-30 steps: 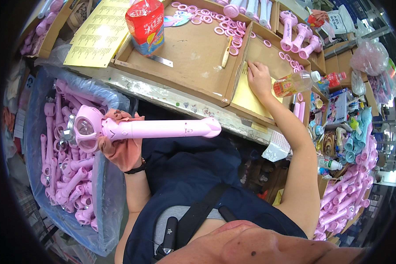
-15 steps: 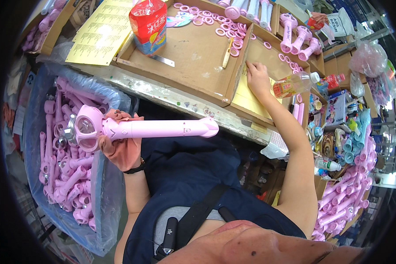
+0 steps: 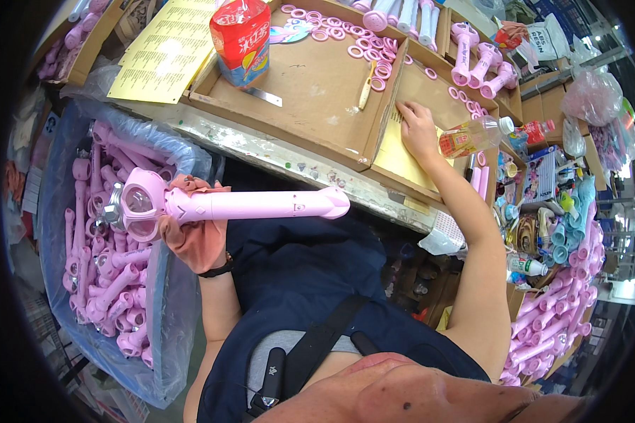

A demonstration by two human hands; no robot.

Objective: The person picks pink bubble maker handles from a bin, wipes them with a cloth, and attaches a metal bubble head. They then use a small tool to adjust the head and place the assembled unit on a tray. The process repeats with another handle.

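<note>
My left hand (image 3: 194, 243), in a salmon-coloured glove, is closed round the neck of a pink plastic wand (image 3: 250, 205). The wand lies level across my lap, its long handle pointing right. Round clear windows show in its head, and a shiny metal piece (image 3: 113, 209) sits at the head's left end. My right hand (image 3: 419, 131) rests palm down on yellow paper (image 3: 396, 156) in a shallow cardboard tray (image 3: 441, 77). Its fingers are bent and partly hidden; nothing shows in them. A bottle of yellowish drink (image 3: 466, 139) lies beside that wrist.
At left, a blue-lined bin (image 3: 168, 310) holds many similar pink pieces. The larger cardboard tray (image 3: 310, 127) has pink rings (image 3: 382, 70), a yellow-handled tool (image 3: 366, 86) and a red drink pack (image 3: 240, 44). More pink parts (image 3: 547, 324) are heaped at right.
</note>
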